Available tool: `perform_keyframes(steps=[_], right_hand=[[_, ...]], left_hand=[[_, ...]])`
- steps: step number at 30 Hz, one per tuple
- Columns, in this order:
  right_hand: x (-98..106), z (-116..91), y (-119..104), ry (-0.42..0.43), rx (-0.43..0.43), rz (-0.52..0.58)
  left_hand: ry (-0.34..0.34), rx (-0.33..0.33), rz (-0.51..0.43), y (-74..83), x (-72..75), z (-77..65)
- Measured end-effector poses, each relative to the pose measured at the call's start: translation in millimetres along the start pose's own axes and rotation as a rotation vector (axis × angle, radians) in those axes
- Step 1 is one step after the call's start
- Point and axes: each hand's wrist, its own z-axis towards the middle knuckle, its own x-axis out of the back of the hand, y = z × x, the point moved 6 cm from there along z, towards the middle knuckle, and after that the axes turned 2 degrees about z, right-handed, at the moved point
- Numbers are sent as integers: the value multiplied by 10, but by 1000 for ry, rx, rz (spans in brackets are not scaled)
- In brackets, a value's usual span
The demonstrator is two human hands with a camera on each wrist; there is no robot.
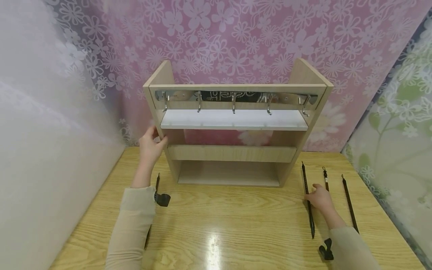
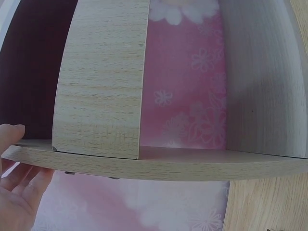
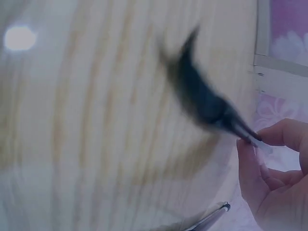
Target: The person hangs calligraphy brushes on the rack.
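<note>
Right hand (image 1: 320, 200) pinches brush (image 1: 310, 215) mid-length, both ends jutting past; left hand (image 1: 150, 146) grips shelf (image 1: 233, 153) by edge.

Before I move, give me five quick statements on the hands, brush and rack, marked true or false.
1. The left hand grips the left side panel of the wooden rack. True.
2. The metal strip carries only three hooks. False: it carries five.
3. The right hand pinches a dark brush. True.
4. That brush is off to the rack's left. False: it is toward the right.
5. The white board sits below the lower crossbar. False: it sits above.
</note>
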Motion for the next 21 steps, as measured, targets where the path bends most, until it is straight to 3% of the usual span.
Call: perform_keyframes(steps=[14,21], right_hand=[[228,-182,-81,140,29,233],[406,-347,-184,215,21,272]], left_hand=[[6,-6,2,11,10,-15],[20,-22,8,19,10,-11]])
